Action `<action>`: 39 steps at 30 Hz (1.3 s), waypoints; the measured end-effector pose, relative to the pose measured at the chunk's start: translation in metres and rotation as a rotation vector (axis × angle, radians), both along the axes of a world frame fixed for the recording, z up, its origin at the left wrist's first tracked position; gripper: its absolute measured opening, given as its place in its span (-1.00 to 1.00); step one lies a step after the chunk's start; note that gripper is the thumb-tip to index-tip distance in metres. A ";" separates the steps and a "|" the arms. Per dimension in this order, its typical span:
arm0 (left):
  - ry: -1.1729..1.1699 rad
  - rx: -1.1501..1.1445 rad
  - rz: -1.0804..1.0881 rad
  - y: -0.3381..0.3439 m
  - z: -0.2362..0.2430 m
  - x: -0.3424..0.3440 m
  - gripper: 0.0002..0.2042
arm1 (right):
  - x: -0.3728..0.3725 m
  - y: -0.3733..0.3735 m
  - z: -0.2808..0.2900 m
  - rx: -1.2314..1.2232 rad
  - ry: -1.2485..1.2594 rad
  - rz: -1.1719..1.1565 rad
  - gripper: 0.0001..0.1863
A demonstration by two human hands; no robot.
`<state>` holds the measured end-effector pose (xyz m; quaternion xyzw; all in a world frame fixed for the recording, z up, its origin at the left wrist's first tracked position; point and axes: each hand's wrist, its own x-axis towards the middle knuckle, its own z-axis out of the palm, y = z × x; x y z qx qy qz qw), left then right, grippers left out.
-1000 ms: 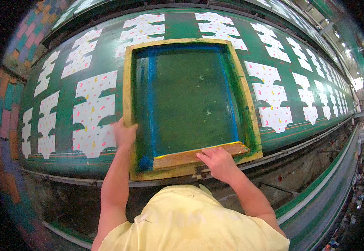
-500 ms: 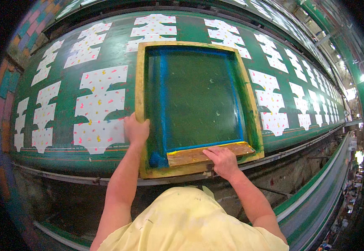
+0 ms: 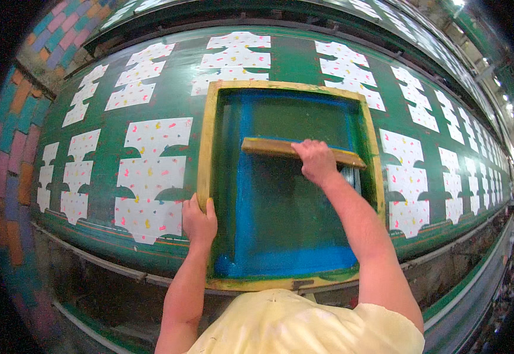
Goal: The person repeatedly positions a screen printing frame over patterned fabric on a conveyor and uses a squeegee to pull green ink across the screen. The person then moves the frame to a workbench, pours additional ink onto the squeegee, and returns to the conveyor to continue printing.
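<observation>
A wooden-framed printing screen (image 3: 209, 138) lies on the green table, its mesh dark green with bands of blue ink along the left side and near edge. My right hand (image 3: 316, 160) is closed over the top of a wooden squeegee (image 3: 266, 147), which stands across the far half of the mesh, slightly lower at its right end. At the screen's near left, my left hand (image 3: 199, 223) grips the yellow-stained frame rail, fingers wrapped on its outer side. The squeegee's lower edge is hidden from me.
Rows of white garment-shaped fabric pieces (image 3: 150, 177) with small coloured prints lie on the long green table (image 3: 106, 150), left, right and beyond the screen. A rail (image 3: 121, 268) runs along the table's near edge. Another printing table (image 3: 481, 277) is at the lower right.
The squeegee has moved with my right hand from the screen's near edge to its far half. Blue ink now shows along the near edge. My left hand stays on the left rail.
</observation>
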<state>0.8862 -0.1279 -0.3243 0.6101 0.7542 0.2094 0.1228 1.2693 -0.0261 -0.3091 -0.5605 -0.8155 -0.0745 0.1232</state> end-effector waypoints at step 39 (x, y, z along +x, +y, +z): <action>0.085 0.198 -0.039 -0.008 -0.012 -0.005 -0.55 | -0.046 -0.180 0.065 -0.554 -0.049 0.037 -0.71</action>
